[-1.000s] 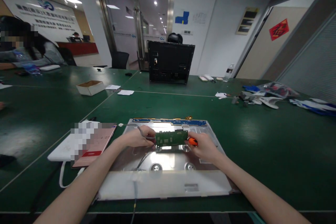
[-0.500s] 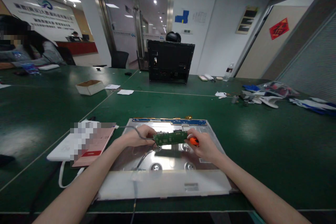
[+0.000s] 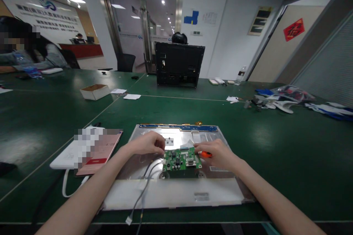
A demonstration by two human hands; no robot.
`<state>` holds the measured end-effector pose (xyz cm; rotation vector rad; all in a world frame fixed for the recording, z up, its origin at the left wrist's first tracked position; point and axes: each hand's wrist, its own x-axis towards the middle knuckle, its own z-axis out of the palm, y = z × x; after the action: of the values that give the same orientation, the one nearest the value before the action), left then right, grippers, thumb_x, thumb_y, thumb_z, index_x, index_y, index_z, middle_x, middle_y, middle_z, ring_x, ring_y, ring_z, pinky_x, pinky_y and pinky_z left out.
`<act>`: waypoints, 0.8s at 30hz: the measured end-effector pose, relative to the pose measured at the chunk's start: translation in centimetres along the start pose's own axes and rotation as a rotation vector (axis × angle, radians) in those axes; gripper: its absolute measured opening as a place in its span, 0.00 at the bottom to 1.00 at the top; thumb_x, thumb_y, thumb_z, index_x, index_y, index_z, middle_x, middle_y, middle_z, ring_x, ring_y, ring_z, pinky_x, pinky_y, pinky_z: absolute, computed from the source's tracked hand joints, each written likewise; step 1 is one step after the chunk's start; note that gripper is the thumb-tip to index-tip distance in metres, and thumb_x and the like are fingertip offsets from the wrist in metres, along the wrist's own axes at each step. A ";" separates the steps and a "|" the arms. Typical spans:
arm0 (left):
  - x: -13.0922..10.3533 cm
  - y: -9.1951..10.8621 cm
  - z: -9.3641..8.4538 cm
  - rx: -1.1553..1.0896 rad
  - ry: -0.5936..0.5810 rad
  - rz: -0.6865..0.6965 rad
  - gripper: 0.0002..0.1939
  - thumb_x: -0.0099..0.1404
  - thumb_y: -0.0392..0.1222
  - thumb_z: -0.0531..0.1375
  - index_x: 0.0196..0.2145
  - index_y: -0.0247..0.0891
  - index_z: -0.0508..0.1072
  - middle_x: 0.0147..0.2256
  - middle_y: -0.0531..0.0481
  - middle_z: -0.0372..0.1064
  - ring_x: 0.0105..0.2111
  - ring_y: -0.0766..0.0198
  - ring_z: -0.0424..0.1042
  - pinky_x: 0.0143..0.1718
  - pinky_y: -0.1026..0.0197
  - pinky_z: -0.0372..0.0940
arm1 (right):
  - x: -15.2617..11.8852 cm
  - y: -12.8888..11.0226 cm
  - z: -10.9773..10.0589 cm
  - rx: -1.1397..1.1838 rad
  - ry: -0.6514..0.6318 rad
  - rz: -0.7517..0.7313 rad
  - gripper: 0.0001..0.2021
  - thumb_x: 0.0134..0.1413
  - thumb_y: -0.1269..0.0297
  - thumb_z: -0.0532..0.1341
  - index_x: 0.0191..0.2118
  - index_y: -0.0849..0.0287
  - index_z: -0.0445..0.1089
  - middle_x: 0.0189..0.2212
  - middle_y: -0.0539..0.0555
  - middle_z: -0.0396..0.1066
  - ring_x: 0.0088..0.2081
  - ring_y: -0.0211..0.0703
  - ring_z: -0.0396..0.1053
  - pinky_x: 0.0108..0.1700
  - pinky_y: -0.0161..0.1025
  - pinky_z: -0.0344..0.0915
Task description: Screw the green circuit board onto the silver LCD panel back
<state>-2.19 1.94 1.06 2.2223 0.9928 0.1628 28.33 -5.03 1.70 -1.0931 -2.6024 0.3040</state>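
A green circuit board lies tilted above the metal back of a display panel, its component side facing me. My left hand has its fingers pinched at the board's upper left corner. At the board's right edge, my right hand has its fingers closed. An orange handle is tucked within that same hand; the rest of this tool is hidden. Grey cables run from the board's left side down over the panel's white lower strip, ending in a white connector.
A white device and a pink phone-like slab lie to the left. Farther back are an open box, a black monitor shell and a bottle. Gloves and bags sit at right. A person sits far left.
The circuit board has tipped from edge-on to showing its component face, lower down. The grey cable has swung from the left to the panel's front. Both hands stay by the board.
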 end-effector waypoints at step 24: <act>-0.1 0.7 0.0 0.021 -0.009 0.029 0.15 0.52 0.48 0.66 0.37 0.38 0.76 0.27 0.52 0.69 0.27 0.65 0.66 0.26 0.65 0.55 | 0.2 -0.2 -0.8 0.069 -0.157 0.204 0.19 0.52 0.52 0.62 0.48 0.54 0.72 0.40 0.54 0.75 0.39 0.48 0.71 0.42 0.45 0.63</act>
<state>-1.86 1.50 1.52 2.2555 0.9612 0.1558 28.32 -4.92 2.54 -1.3628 -2.5939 0.5423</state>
